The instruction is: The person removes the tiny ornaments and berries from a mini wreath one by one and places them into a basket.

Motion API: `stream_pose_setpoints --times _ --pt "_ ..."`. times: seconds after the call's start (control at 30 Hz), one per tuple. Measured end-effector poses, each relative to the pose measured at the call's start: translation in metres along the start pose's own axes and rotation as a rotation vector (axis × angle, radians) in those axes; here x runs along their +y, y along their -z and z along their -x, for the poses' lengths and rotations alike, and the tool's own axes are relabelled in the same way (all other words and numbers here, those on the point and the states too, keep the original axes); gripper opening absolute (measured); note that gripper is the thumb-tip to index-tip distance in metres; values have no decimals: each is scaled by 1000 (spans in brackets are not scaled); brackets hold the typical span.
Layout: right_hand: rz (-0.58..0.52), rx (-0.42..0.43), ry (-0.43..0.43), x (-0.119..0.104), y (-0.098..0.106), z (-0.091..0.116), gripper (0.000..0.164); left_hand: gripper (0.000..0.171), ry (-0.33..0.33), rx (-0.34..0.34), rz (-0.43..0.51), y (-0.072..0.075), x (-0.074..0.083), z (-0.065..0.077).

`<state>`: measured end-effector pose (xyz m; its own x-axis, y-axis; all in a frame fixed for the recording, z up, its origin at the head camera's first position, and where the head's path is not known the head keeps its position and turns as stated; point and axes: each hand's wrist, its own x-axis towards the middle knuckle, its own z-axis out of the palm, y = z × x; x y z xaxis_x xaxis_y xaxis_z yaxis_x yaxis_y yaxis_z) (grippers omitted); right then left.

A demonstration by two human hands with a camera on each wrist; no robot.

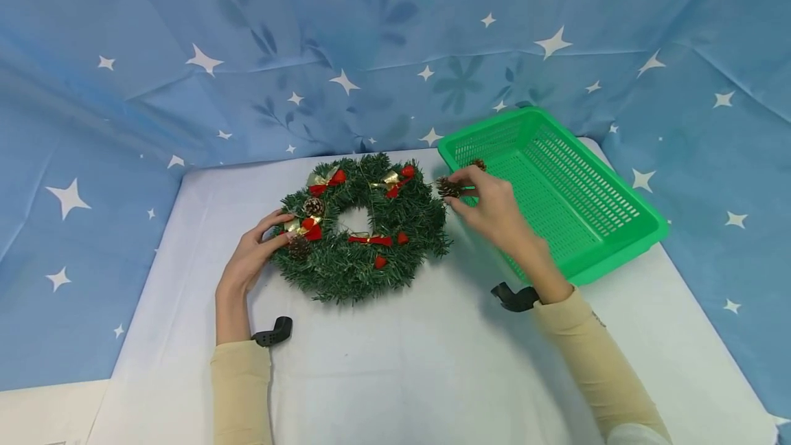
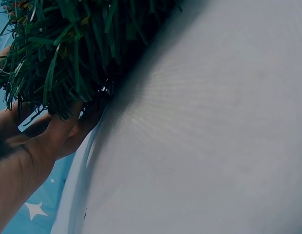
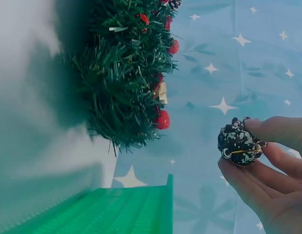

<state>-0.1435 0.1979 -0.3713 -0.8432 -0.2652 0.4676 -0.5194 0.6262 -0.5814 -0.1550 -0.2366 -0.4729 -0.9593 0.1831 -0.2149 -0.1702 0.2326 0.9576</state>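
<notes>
A green wreath lies on the white table, decorated with red-and-gold bows, red berry-like ornaments and two pine cones. My left hand grips the wreath's left side, beside a bow; the left wrist view shows its fingers partly hidden by the green needles. My right hand pinches a pine cone between thumb and fingers. White flecks and a gold loop show on that cone in the right wrist view. It is held between the wreath's right edge and the green basket, apart from the wreath.
Another pine cone shows at the basket's left end, just beyond my right hand. The basket stands tilted at an angle on the right of the table. A blue curtain with white stars hangs behind and at both sides.
</notes>
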Motion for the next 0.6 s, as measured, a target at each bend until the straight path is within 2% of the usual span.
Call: stream_pose_setpoints --times 0.17,0.6 --pt "-20 -30 -40 5 7 -3 31 62 2 0 5 -1 -1 0" --pt "-21 -45 -99 21 20 -5 29 60 -8 0 5 0 -1 -1"
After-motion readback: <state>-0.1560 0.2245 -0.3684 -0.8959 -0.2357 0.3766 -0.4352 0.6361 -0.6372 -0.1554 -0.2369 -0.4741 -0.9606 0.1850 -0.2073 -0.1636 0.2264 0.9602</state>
